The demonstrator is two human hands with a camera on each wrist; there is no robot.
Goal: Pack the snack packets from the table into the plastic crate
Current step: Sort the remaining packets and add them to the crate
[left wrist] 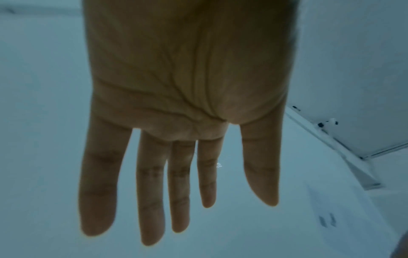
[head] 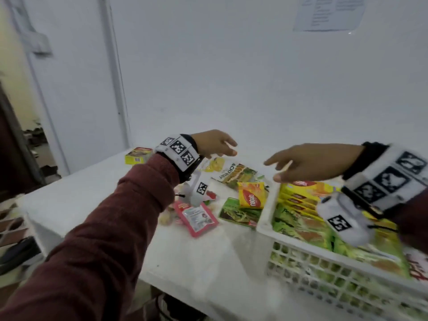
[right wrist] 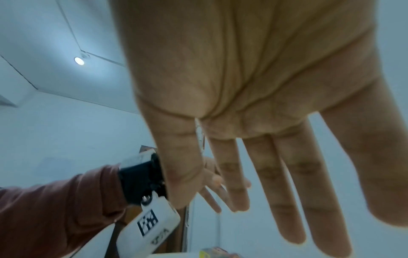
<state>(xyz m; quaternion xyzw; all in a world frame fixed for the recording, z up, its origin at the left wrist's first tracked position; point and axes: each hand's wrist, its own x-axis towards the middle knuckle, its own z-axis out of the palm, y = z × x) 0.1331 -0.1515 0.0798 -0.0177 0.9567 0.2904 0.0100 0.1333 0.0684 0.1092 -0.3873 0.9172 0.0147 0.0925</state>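
- The plastic crate [head: 324,279] sits nearest, on the right of the white table [head: 208,262]. Green packets [head: 301,230] and yellow packets [head: 298,195] already lie inside it, below its rim.
- Left of the crate's near corner, a bare strip of tabletop runs to the table's front edge.
- Further back on that side lies a pink packet [head: 196,216]. A green packet [head: 238,212] and a yellow Nabati packet [head: 251,198] sit just beside the crate's left wall.
- The right hand [head: 310,162] hovers above the crate's far left corner, fingers straight and spread, holding nothing.
- The left hand [head: 214,143] hangs well left of the crate over a jackfruit packet [head: 234,172], fingers loose, empty too.
- A yellow box [head: 138,155] stands by the table's far left edge, well apart from the crate.
- The white wall [head: 254,77] closes off the far side behind the crate.
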